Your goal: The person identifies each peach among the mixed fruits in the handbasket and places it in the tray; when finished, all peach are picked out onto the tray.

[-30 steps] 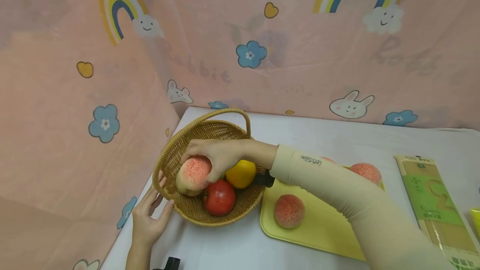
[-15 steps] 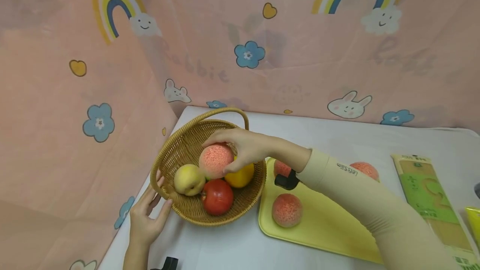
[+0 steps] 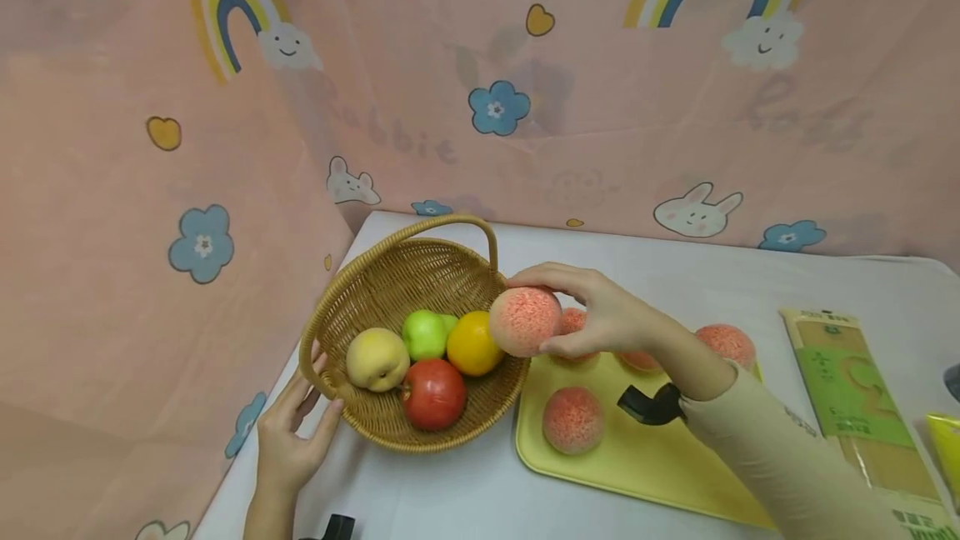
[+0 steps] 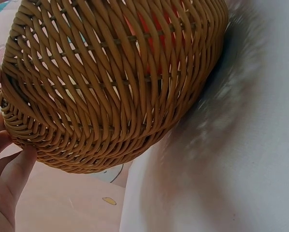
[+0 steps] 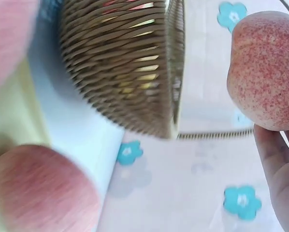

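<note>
My right hand (image 3: 600,315) grips a pink peach (image 3: 526,321) between thumb and fingers, over the right rim of the wicker basket (image 3: 393,432). In the right wrist view the same peach (image 5: 267,72) hangs clear of the basket's side. At the basket's left rim, by the foot of the handle, my left hand (image 3: 292,436) pinches the wicker. Inside the basket lie a pale yellow peach (image 3: 377,359), a green fruit (image 3: 424,334), a yellow-orange fruit (image 3: 474,344) and a red apple (image 3: 434,394). The left wrist view shows only the basket's outer weave (image 4: 110,87).
A yellow tray (image 3: 645,473) right of the basket bears several peaches, one near its front left corner (image 3: 573,420). Farther right lies a flat green-banded package (image 3: 855,398). A patterned pink cloth (image 3: 420,48) hangs behind and to the left of the white table.
My right hand has carried the peach from the basket's left side, rightward over the fruit, to its right rim. The pale yellow peach and green fruit are uncovered. My left hand stays put.
</note>
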Demonstrator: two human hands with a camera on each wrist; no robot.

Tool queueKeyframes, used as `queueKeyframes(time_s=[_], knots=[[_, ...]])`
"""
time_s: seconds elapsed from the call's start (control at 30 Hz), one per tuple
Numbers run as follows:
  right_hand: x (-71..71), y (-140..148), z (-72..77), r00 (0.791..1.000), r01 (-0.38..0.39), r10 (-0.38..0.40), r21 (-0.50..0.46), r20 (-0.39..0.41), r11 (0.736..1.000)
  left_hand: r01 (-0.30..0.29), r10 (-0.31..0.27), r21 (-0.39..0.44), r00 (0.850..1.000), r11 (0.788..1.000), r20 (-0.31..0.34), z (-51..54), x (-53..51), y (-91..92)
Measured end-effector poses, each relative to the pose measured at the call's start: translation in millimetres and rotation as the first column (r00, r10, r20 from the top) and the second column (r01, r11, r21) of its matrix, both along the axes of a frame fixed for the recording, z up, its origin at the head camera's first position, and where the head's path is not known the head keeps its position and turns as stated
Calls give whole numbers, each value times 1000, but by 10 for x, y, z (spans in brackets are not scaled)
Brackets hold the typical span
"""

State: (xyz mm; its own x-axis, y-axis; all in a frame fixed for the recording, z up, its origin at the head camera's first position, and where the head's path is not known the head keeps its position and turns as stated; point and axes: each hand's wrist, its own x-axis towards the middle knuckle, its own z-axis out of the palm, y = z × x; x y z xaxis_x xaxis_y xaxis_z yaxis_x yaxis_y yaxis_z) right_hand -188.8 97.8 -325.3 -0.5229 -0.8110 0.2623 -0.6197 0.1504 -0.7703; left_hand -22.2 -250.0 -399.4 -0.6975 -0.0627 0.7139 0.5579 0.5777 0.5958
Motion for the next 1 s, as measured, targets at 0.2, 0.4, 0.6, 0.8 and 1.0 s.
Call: queueKeyframes(time_s=[0.2, 0.4, 0.6, 0.8, 1.0], knots=[[107, 387, -265, 998, 70, -70, -45, -3, 997, 5, -5, -1, 1000, 1000, 1, 29, 8, 21], [273, 725, -484, 989, 138, -134, -56, 67, 989, 5, -5, -7, 1000, 1000, -3, -23, -8, -9], [429, 1008, -634, 979, 195, -190, -64, 76, 979, 13, -13, -12, 1000, 1000, -11, -141, -32, -95], [523, 1180, -762, 975, 221, -221, 49, 12, 974, 22, -22, -3, 1000, 1000, -14, -304, -57, -193], [569, 1285, -901, 973, 220, -227, 115, 51, 969, 19, -19, -3, 1000, 1000, -5, -315, -57, -189]])
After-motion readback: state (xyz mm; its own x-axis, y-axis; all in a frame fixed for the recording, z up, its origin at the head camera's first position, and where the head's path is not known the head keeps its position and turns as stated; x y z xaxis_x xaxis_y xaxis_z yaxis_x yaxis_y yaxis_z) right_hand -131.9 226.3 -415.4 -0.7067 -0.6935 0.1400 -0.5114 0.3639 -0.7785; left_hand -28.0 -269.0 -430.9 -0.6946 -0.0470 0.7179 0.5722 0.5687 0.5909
